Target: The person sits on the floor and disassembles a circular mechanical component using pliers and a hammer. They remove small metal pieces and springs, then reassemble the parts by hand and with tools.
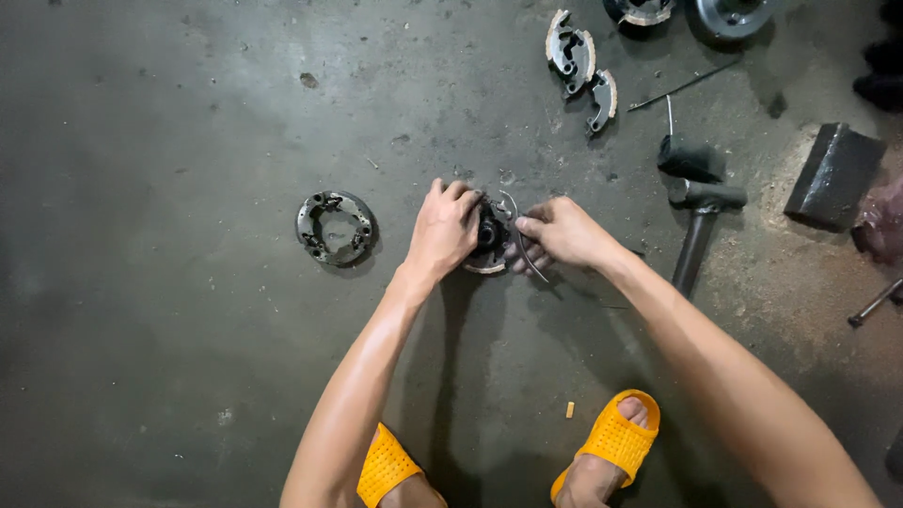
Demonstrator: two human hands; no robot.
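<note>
From the head camera, looking straight down at a dark, stained concrete floor (188, 376), both bare arms reach forward to a round, dark metal clutch-like assembly (491, 235) lying on the floor between the hands. The left hand (444, 230) is cupped over the assembly's left side, fingers curled around its rim and gripping it. The right hand (557, 232) is closed in a pinch on a thin curved metal wire spring (515, 226), which arcs across the assembly's right edge — thumb and fingers pressed together at the part's side.

Well to the left of the hands lies a separate grey metal ring plate with cut-outs (335, 227), flat on the floor and apart from everything else. Up at the top, two curved metal shoes with pale friction lining (581, 66) lie close together. To the right of the hands sits a black-headed hammer (699, 212) with its handle pointing towards the camera, and beyond it a dark rectangular block (833, 176). A thin metal rod (682, 87) lies near the shoes.

At the bottom edge, two feet in orange perforated rubber sandals (616, 440) are planted on the floor — one either side of a small pale scrap (569, 409).
</note>
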